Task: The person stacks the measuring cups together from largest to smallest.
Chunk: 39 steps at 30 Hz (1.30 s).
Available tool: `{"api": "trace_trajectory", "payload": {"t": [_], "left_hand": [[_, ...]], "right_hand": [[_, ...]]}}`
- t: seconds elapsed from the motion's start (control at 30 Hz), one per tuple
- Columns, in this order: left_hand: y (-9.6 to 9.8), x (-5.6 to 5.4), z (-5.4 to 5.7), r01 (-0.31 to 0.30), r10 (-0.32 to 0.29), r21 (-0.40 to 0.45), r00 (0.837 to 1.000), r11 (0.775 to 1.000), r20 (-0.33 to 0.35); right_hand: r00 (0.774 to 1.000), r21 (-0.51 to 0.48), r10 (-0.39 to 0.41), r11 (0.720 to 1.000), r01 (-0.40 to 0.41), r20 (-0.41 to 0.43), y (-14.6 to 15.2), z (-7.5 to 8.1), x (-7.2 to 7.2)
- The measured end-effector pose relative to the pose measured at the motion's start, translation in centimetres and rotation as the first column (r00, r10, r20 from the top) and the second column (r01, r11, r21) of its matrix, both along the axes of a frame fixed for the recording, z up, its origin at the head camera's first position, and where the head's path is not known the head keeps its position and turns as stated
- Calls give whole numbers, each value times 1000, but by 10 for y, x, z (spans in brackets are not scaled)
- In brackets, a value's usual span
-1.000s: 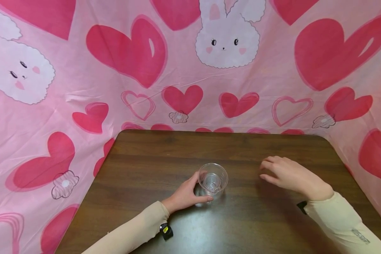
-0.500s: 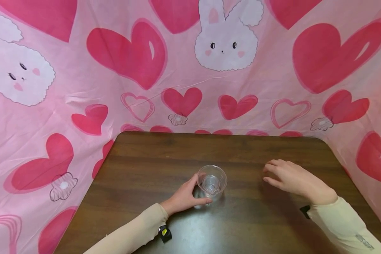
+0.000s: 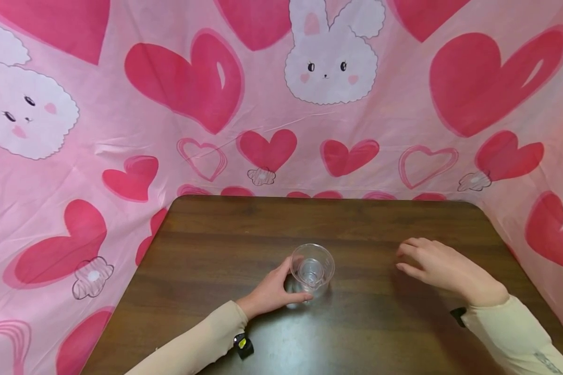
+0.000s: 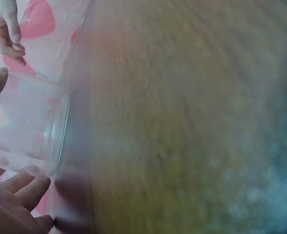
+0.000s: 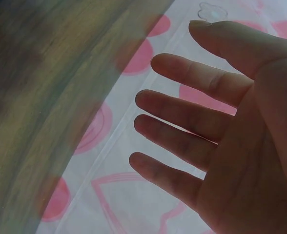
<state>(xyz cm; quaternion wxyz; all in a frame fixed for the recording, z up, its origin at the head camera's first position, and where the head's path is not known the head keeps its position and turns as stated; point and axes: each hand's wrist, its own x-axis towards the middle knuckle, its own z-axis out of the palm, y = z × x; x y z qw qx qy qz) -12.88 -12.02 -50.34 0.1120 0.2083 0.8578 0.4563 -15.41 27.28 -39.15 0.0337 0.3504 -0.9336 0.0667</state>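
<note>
A clear, see-through cup (image 3: 312,270) stands upright on the brown wooden table (image 3: 244,229), near its middle. My left hand (image 3: 274,289) holds it from the left side, thumb on the near side and fingers round the far side. In the left wrist view the cup (image 4: 29,122) sits between the thumb and the fingers (image 4: 33,192), its base edge close to the tabletop. My right hand (image 3: 433,265) hovers over the right part of the table, holding nothing. Its fingers (image 5: 182,109) are spread and relaxed in the right wrist view, palm showing.
Pink cloth (image 3: 267,109) printed with hearts and rabbits hangs behind the table and along both sides. Dark wrist devices (image 3: 243,346) are strapped at the cream sleeves. The table's far edge (image 3: 328,198) runs close to the cloth.
My right hand has drifted slightly right and toward me, away from the cup. The left hand keeps its hold on the cup, with the whole view shifting only a little.
</note>
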Motion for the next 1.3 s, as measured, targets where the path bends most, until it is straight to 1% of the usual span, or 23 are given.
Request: {"api": "trace_trajectory", "payload": {"t": [0.13, 0.47, 0.8, 1.1, 1.3], "left_hand": [[0, 0, 1, -1, 1, -6, 1000, 1000, 3], [-1, 2, 2, -2, 2, -20, 1000, 1000, 18], [-1, 0, 1, -1, 1, -26, 1000, 1000, 5], [-1, 2, 0, -3, 3, -38, 1000, 999, -7], [-1, 0, 1, -5, 5, -40, 1000, 999, -12]], "right_hand": [[1000, -5, 0, 1000, 0, -5, 2, -1, 0], [999, 11, -33, 999, 33, 23, 9, -1, 3], [996, 19, -74, 997, 73, 42, 19, 1, 5], [986, 47, -128, 991, 124, 105, 34, -2, 8], [980, 42, -160, 987, 156, 118, 41, -1, 11]]}}
